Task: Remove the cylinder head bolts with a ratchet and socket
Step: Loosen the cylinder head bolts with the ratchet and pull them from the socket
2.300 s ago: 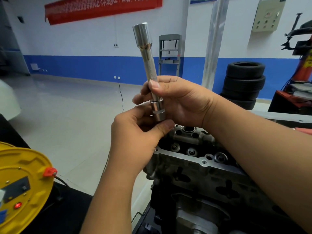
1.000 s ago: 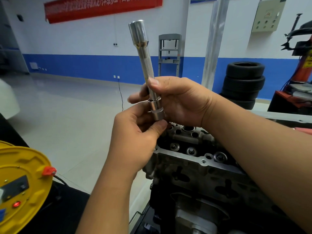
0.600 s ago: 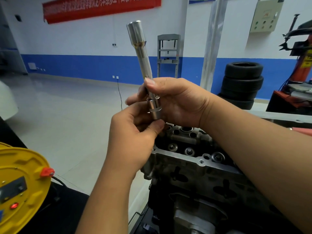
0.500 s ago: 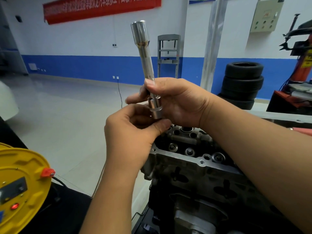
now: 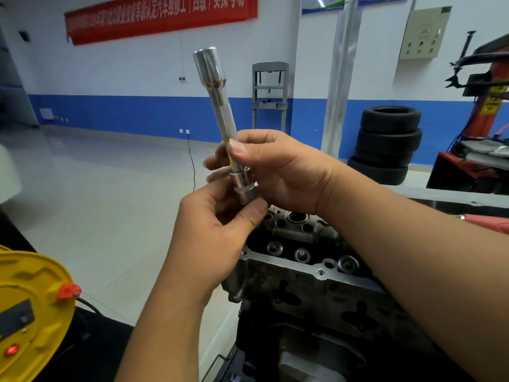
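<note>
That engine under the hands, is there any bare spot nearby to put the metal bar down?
Hardly on the engine: its top is full of bolt holes and recesses. The one flat bare patch showing is the dark surface between the yellow reel and the engine. Both the left hand and right hand grip the extension bar just above the engine.

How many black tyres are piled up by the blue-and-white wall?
3, all in one stack of black rubber tyres at the right, standing on the floor beside the silver metal pillar: bottom, middle and top. More could be hidden behind the stack.
</note>
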### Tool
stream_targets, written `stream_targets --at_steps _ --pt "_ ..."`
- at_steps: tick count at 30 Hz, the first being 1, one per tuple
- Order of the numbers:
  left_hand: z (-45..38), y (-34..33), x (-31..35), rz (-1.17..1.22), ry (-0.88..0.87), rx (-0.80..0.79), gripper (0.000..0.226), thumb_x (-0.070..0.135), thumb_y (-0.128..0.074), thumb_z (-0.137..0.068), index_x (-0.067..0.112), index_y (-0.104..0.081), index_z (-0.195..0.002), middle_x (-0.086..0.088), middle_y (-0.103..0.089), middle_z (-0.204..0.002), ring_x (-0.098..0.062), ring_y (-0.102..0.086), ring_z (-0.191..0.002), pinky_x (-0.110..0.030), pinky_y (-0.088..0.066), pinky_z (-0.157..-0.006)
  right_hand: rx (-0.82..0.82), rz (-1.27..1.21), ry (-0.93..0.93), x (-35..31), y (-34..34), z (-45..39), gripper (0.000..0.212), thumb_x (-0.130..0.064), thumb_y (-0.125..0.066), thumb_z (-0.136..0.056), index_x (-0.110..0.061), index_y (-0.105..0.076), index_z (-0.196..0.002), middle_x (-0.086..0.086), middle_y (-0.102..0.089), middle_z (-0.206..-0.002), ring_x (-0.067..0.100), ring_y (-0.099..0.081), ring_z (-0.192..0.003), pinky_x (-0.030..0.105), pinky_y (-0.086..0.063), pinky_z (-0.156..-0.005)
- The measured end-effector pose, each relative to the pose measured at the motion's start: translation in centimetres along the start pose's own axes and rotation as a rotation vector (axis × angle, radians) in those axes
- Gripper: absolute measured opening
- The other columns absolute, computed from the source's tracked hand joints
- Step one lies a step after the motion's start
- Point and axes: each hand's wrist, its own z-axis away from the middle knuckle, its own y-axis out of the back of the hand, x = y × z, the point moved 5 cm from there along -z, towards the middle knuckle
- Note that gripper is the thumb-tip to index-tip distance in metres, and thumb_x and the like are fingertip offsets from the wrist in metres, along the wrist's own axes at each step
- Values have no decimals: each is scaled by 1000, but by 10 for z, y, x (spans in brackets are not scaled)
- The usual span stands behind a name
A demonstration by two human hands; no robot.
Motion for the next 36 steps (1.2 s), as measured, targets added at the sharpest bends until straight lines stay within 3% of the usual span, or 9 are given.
stream_targets --at_steps 4,11,18,21,23,26,29,31,36 --pt "0 -2 2 56 -26 -83 31 23 -62 -93 45 -78 -106 8 -81 -108 -15 -77 -106 -28 -59 -94 8 11 22 -1 3 0 16 -26 -66 -90 -21 -81 -86 7 -75 -101 26 -71 -106 69 -36 -110" --pt "3 -3 -1 -13 -73 156 26 31 -82 -75 49 -78 -93 12 -81 -87 -9 -79 -84 -24 -61 -76 -95 -125 8 0 -1 1 30 -26 -53 -99 -10 -77 -95 7 -75 -104 31 -69 -110 53 -53 -101" --pt "0 -6 0 15 -42 49 25 45 -58 -100 39 -77 -114 5 -81 -105 -19 -77 -103 -49 -59 -95 31 -93 82 -5 6 0 16 -26 -63 -96 -24 -71 -82 8 -76 -88 35 -72 -102 44 -54 -78" --pt "1 -7 2 39 -20 55 26 33 -56 -99 35 -76 -116 4 -81 -107 -20 -77 -103 -48 -58 -97 -20 -115 67 -4 6 0 19 -26 -56 -99 -18 -72 -92 9 -76 -94 35 -67 -107 59 -46 -98" --pt "1 -4 1 53 -20 123 17 31 -67 -93 37 -79 -105 4 -82 -99 -19 -79 -95 -45 -61 -90 -52 -143 47 -3 3 -1 22 -27 -55 -99 -15 -73 -98 8 -76 -96 32 -67 -108 63 -43 -108" --pt "2 -3 2 66 -36 191 11 40 -80 -82 48 -79 -89 9 -81 -88 -10 -79 -83 -23 -60 -71 -61 -152 42 -4 0 -2 20 -28 -56 -98 -13 -68 -101 10 -76 -92 38 -68 -108 57 -52 -100" --pt "2 -5 3 69 -55 196 10 45 -78 -80 49 -79 -89 9 -81 -88 -8 -78 -83 -17 -58 -73 -67 -167 54 -7 -1 -1 16 -27 -56 -98 -11 -57 -97 9 -75 -86 39 -70 -106 62 -49 -101" --pt "1 -5 3 75 -46 141 10 43 -72 -94 43 -80 -99 6 -82 -95 -11 -78 -92 -24 -60 -81 -71 -141 66 -8 1 1 18 -28 -54 -97 -11 -60 -97 9 -76 -90 35 -70 -105 67 -43 -106" --pt "0 -4 4 115 -6 88 18 33 -65 -97 35 -80 -106 1 -81 -103 -23 -78 -100 -43 -61 -94 -69 -158 41 -8 -2 2 31 -33 -50 -100 -11 -72 -102 7 -77 -98 29 -72 -103 43 -59 -89"
